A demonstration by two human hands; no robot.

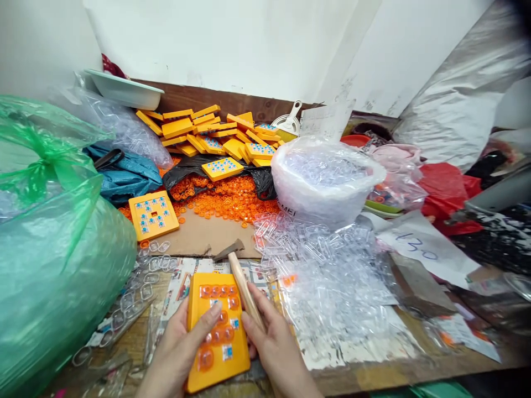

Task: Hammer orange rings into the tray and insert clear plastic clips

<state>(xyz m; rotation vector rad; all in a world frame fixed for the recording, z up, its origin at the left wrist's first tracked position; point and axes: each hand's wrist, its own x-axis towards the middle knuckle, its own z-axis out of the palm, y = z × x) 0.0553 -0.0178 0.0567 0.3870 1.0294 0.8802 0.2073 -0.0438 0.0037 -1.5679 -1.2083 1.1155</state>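
My left hand (182,337) grips a yellow plastic board (240,354) along its left edge, the thumb lying over its face. Several orange ring pieces with clear covers (218,290) sit in the board, and small blue-and-white squares show between them. Wrapped in my right hand (274,337) is the light wooden handle of a small hammer (244,284). Its dark metal head points away from me, above the board's far right corner. The right fingers also lie close against the board's right side; whether they touch it I cannot tell.
Behind lie heaped yellow boards (211,132) and loose orange rings (224,202). Another yellow board (155,232) lies left. Clear plastic pieces (332,276) spread right, below a white bag-lined tub (327,193). A green bag (62,276) bulges at left; a grey block (418,282) stands right.
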